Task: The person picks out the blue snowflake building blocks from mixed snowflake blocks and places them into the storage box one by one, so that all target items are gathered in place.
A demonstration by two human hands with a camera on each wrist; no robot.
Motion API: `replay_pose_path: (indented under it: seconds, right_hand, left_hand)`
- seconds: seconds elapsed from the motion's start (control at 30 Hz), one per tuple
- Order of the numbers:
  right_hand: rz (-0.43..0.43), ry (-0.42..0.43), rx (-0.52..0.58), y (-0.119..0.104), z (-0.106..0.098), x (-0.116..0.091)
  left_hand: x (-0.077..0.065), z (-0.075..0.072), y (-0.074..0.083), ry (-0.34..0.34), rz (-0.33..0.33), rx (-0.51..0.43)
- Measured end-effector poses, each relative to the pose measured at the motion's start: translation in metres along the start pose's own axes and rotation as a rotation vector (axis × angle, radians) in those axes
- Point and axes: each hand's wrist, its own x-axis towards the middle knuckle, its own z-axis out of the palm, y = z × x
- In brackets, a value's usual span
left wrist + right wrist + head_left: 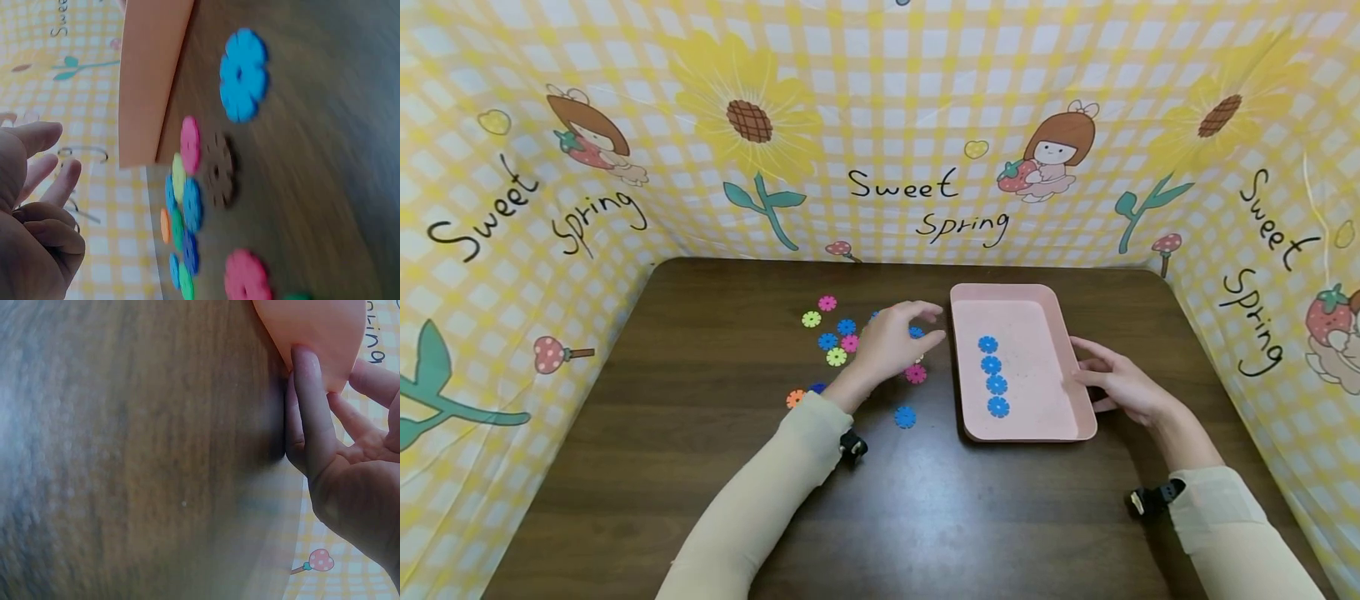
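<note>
Cream sleeves [745,517] sat closest to the head camera, each running up to a bare hand. Left hand [891,337]: loose, thumb away from the other fingers, nothing pinched as far as I could see. Right hand [1123,387]: not clenched either, just fingers touching the right side of a pink tray [1037,367]. That tray lay flat between the hands, its left edge just beside the left fingertips. Four blue flower-shaped discs [991,365] were lined up inside, nearer the left fingers. Around the left hand was a messy scatter of loose discs [849,343], pink, yellow-green, blue, orange, plus a brown disc [220,170] I only spotted from the left wrist view. One lone blue disc [906,417] lay closer to the person than those fingers. Further out, dark brown table [925,517], then yellow checked cloth [887,83] well past both sets of fingertips.
</note>
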Motion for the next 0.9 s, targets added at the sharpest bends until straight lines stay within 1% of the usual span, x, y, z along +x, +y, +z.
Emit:
replay_pose_path:
  seconds: [0.2,0.43,0.6,0.73,0.9]
  right_hand:
    - [0.0,-0.001,-0.003,0.0,0.0,0.001]
    - [-0.001,-0.006,-0.007,0.001,0.0,0.001]
    - [-0.003,0.001,-0.015,0.001,0.001,0.0]
    - [-0.008,0.004,-0.018,0.0,0.001,0.0]
    - [-0.009,0.004,-0.022,0.001,0.0,0.001]
  left_hand:
    - [-0.011,-0.021,-0.024,0.043,-0.046,-0.019]
    - [-0.026,-0.045,-0.056,0.074,-0.14,0.025]
    - [-0.039,-0.062,-0.081,0.081,-0.207,0.049]
    - [-0.049,-0.074,-0.098,0.083,-0.259,0.058]
    - [-0.058,-0.082,-0.115,0.072,-0.3,0.069]
